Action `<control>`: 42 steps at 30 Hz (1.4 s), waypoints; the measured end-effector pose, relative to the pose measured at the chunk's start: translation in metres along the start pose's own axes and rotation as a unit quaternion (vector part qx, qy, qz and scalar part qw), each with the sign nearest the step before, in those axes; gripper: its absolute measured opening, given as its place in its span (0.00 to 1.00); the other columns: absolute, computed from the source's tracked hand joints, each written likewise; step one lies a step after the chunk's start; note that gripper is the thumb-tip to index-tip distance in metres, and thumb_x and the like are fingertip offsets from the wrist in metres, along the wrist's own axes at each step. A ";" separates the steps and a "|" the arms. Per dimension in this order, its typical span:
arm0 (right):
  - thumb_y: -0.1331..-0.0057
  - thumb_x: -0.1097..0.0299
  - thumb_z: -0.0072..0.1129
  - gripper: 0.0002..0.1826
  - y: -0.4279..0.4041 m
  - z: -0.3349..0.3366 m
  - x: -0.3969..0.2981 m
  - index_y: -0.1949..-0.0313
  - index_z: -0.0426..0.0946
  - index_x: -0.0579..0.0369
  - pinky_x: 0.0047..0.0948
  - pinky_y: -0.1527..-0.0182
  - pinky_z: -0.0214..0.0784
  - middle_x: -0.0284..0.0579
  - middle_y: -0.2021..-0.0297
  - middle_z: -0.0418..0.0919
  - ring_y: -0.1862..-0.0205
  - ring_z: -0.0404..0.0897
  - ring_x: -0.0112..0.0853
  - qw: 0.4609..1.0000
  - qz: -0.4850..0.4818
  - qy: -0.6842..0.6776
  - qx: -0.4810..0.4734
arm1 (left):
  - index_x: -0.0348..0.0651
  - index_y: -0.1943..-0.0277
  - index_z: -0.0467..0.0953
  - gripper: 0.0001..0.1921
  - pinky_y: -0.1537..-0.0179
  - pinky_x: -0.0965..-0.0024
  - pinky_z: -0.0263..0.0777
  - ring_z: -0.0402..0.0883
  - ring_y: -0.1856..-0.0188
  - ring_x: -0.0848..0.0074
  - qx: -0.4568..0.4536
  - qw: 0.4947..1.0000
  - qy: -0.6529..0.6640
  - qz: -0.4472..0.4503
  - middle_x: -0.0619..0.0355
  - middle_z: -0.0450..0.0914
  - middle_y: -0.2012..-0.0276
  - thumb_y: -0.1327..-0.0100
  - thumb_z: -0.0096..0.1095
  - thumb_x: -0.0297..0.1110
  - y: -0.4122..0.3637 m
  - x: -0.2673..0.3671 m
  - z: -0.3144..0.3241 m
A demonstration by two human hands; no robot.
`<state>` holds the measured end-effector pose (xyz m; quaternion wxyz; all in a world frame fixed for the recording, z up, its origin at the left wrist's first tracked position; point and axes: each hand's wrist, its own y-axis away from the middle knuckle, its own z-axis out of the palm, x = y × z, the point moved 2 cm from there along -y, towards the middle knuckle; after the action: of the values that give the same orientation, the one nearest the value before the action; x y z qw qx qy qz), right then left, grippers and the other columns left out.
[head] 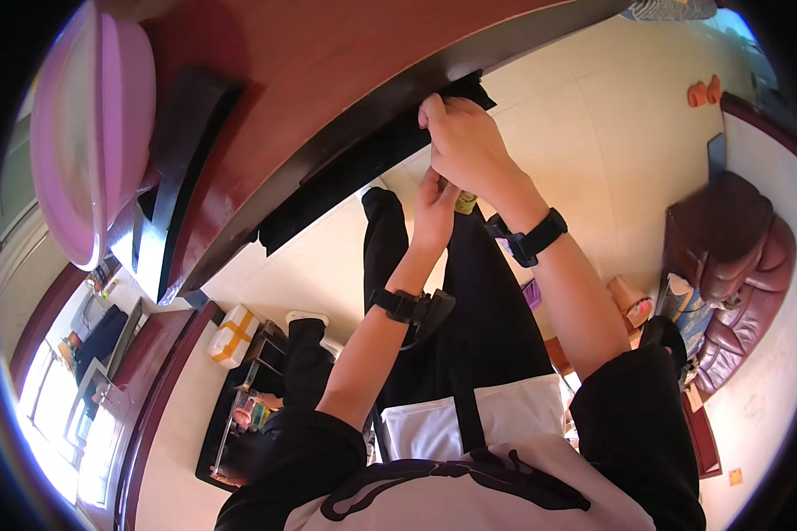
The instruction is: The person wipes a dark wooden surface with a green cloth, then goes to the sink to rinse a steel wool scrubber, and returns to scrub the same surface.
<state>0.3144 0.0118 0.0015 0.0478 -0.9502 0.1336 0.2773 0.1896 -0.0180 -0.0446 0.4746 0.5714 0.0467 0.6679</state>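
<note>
A long black strip (345,179) runs along under the dark edge of a reddish-brown tabletop (319,60). My right hand (468,143) is curled over the strip near its far end, where the black material looks uneven; its fingertips are partly hidden. Just below it, my left hand (436,209) has its fingers drawn together and touching or nearly touching the right hand. Whether anything is between the left fingers is hidden. A yellowish-green thing (465,202) shows just beyond the left fingertips, unclear what it is. Black bands with small devices circle both forearms.
On the tabletop stand a pink basin (129,119) and a dark angular object (192,139). Another person's black sleeve (285,451) shows at lower left, near a white box with yellow tape (234,336). Orange slippers (704,93) lie on the floor; a brown leather sofa (744,318) stands right.
</note>
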 end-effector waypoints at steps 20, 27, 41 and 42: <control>0.51 0.67 0.58 0.17 -0.003 0.004 -0.012 0.62 0.70 0.60 0.35 0.48 0.63 0.49 0.69 0.80 0.58 0.77 0.40 0.992 -0.003 0.094 -0.083 | 0.33 0.44 0.67 0.16 0.52 0.78 0.65 0.72 0.52 0.82 0.056 0.971 -0.127 0.194 0.58 0.75 0.53 0.34 0.52 0.25 -0.009 -0.004 -0.001; 0.59 0.69 0.63 0.22 -0.008 0.016 -0.002 0.62 0.70 0.63 0.33 0.51 0.61 0.50 0.69 0.79 0.59 0.74 0.39 0.958 0.079 0.255 -0.105 | 0.33 0.47 0.69 0.14 0.53 0.76 0.66 0.72 0.53 0.80 -0.020 0.989 -0.135 0.055 0.59 0.75 0.54 0.35 0.51 0.24 -0.020 -0.015 0.011; 0.66 0.72 0.65 0.28 -0.002 0.017 -0.025 0.62 0.67 0.62 0.34 0.51 0.61 0.52 0.69 0.75 0.59 0.72 0.41 0.984 0.013 0.156 -0.083 | 0.32 0.47 0.69 0.13 0.52 0.75 0.67 0.72 0.52 0.81 0.045 0.994 -0.018 0.102 0.59 0.76 0.54 0.34 0.49 0.24 0.005 -0.016 -0.003; 0.66 0.72 0.65 0.28 -0.005 0.011 -0.019 0.62 0.67 0.62 0.34 0.49 0.61 0.52 0.68 0.76 0.58 0.72 0.41 0.979 0.049 0.182 -0.081 | 0.32 0.48 0.69 0.13 0.53 0.76 0.67 0.73 0.53 0.81 0.041 0.997 0.004 0.073 0.59 0.76 0.55 0.34 0.48 0.24 0.000 -0.016 -0.001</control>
<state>0.2946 0.0228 0.0021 -0.0684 -0.9778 0.1632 0.1121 0.1868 -0.0286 -0.0565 0.4009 0.5896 0.0343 0.7003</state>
